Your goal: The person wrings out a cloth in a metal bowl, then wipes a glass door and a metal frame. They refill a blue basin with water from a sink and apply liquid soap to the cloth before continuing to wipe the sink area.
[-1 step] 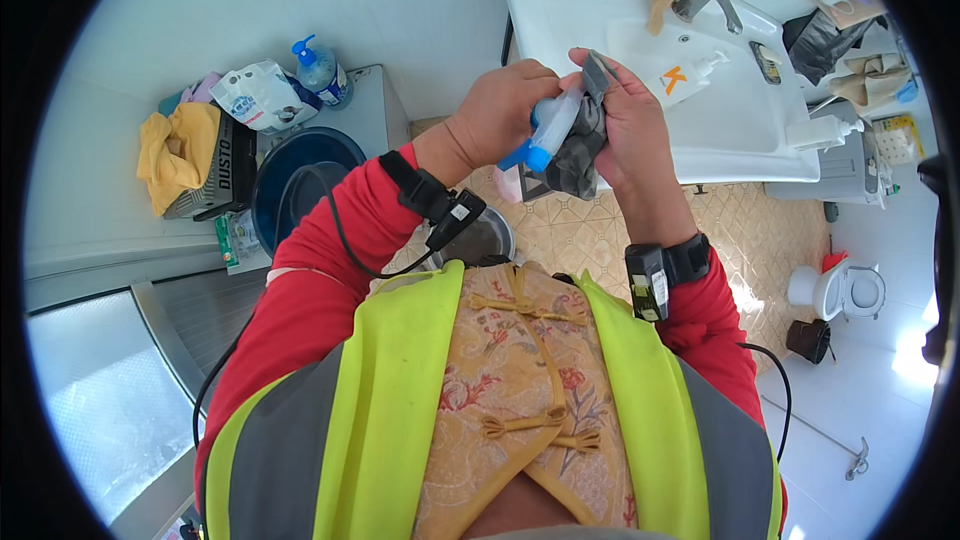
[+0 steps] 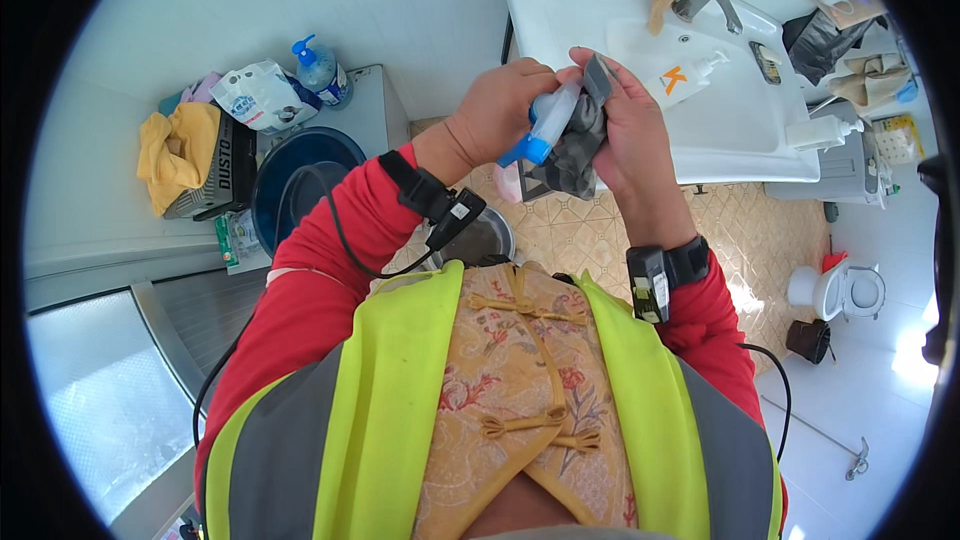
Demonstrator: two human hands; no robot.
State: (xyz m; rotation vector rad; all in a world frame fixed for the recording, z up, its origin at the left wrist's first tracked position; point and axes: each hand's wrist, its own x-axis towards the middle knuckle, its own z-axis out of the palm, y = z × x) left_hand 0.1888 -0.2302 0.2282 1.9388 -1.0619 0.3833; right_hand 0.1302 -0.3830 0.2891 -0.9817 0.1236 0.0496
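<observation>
Your left hand [image 2: 497,110] is gripping a spray bottle [image 2: 548,122], its grip pressed around the neck, in front of the sink [image 2: 740,130]. Your right hand [image 2: 628,130] is pinching a grey cloth [image 2: 575,148] against the bottle. The blue basin [image 2: 290,165] is holding a dark bucket [image 2: 310,190].

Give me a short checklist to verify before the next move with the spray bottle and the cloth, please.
1. Left hand grips the spray bottle: ok.
2. Right hand holds the grey cloth: ok.
3. Bottle touches the cloth: ok.
4. Nozzle direction: cannot tell.
5. Liquid left in bottle: cannot tell.
6. Sink basin free of objects: not ok, a small pump bottle lies in it.
</observation>
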